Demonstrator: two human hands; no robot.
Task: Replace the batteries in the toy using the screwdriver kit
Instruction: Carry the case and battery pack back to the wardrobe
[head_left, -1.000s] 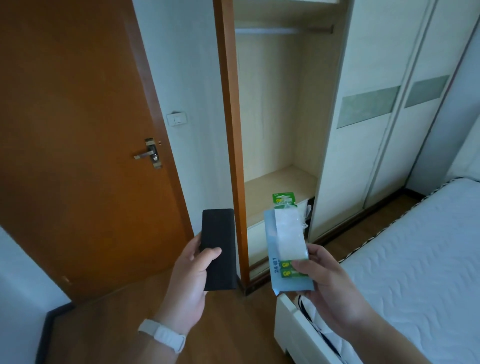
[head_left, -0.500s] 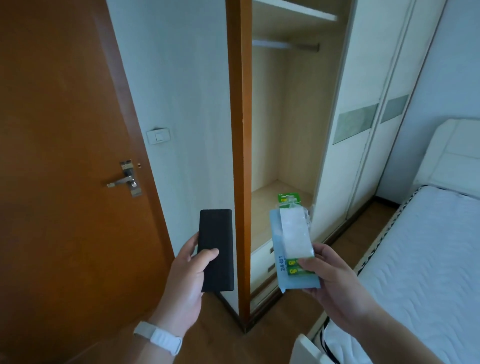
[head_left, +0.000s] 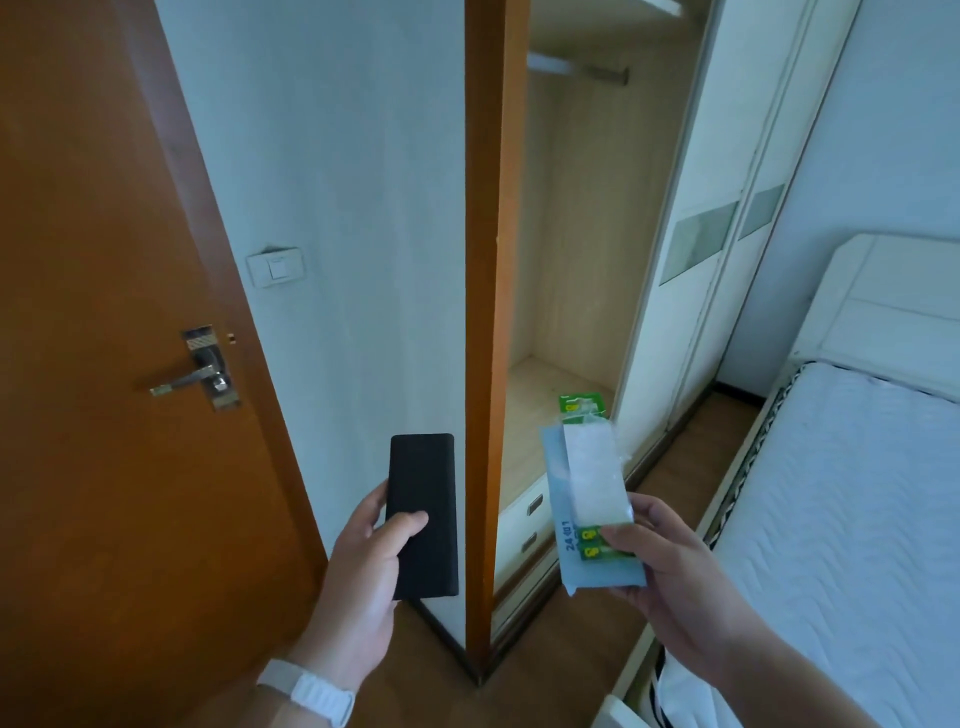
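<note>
My left hand (head_left: 363, 566) grips a flat black rectangular case (head_left: 423, 512) upright, thumb across its front. My right hand (head_left: 670, 577) holds a stack of packs: a light blue box (head_left: 582, 566) printed "24", with a green battery blister pack (head_left: 597, 543) and a clear plastic sleeve (head_left: 592, 473) on top. My thumb presses on the green pack. Both hands are raised in front of me at chest height. No toy is in view.
A brown wooden door (head_left: 104, 364) with a metal handle (head_left: 192, 382) stands at the left. An open wardrobe (head_left: 566, 260) with a brown post (head_left: 483, 312) is straight ahead. A white bed (head_left: 852, 519) fills the right. Wood floor lies below.
The view has swung up and to the right: the door handle and wall switch slid lower, and the bed's headboard came into view. Both hands keep the same hold on their items.
</note>
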